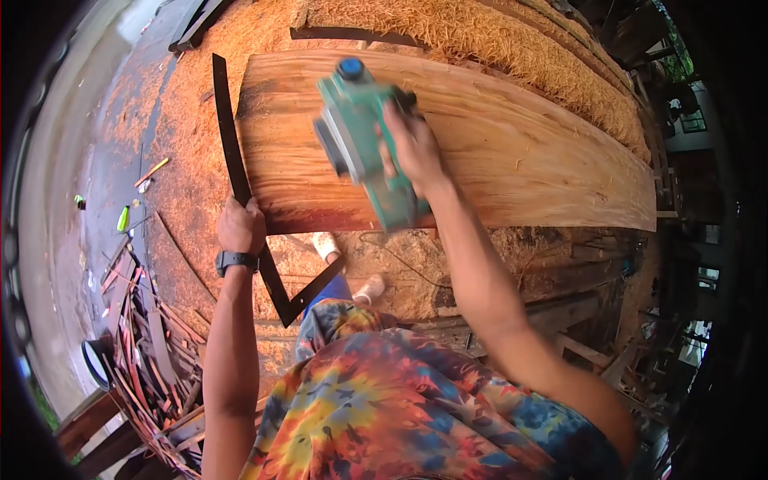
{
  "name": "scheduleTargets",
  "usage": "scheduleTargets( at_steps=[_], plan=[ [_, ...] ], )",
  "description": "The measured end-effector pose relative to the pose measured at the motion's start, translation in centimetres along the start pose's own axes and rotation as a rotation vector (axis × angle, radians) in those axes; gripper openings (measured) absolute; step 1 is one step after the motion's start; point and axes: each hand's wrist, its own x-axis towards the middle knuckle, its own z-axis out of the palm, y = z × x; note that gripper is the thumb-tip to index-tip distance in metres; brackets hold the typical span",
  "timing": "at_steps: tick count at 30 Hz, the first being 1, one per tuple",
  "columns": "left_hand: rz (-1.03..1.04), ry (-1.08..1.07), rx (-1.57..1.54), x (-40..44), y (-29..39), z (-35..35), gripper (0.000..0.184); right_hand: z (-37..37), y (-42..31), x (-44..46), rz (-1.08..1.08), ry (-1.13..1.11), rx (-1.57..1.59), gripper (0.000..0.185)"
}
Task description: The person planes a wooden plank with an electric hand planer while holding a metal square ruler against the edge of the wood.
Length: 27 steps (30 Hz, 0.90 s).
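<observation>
My left hand (242, 226) is closed round the long arm of a dark framing square (227, 132), by the near left corner of a wide wooden slab (512, 152). The square's long arm runs along the slab's left end, and its short arm points back toward my legs. My right hand (412, 148) grips the handle of a green electric planer (376, 160) with a blue knob. The planer is tilted over the left part of the slab and slightly blurred; whether it touches the wood I cannot tell.
Heaps of wood shavings (480, 44) lie along the slab's far side, and more cover the floor. Scrap wood strips (160, 344) are piled at lower left. A cord (416, 264) runs over the floor near my feet. A bright green object (123, 218) lies to the left.
</observation>
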Motion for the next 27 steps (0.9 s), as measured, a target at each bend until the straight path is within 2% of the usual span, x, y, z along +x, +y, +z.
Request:
scheduleTargets(
  at_steps=[6,10,12,18,24,27],
  plan=[
    [0.011,0.022,0.016,-0.1,-0.4,0.3,0.032,-5.1,2.5,-17.0,0.076,0.036,-0.077,0.051],
    [0.056,0.048,-0.022,-0.1,-0.8,0.6,0.032,-6.2,2.8,-18.3,0.075,0.037,-0.064,0.054],
    [0.043,0.03,-0.012,-0.1,-0.5,0.4,0.031,-5.4,2.0,-15.4,0.051,0.019,-0.1,0.059],
    [0.055,0.045,-0.031,-0.2,0.0,0.0,0.031,-3.2,-0.3,-3.4,0.052,0.054,-0.162,0.053],
    [0.086,0.04,-0.025,-0.2,-0.8,0.6,0.031,-0.1,-2.5,13.1,-0.047,-0.02,-0.13,0.057],
    [0.083,0.054,-0.03,-0.3,-0.5,0.4,0.031,1.5,-3.5,17.9,-0.05,-0.017,-0.081,0.058]
  ],
)
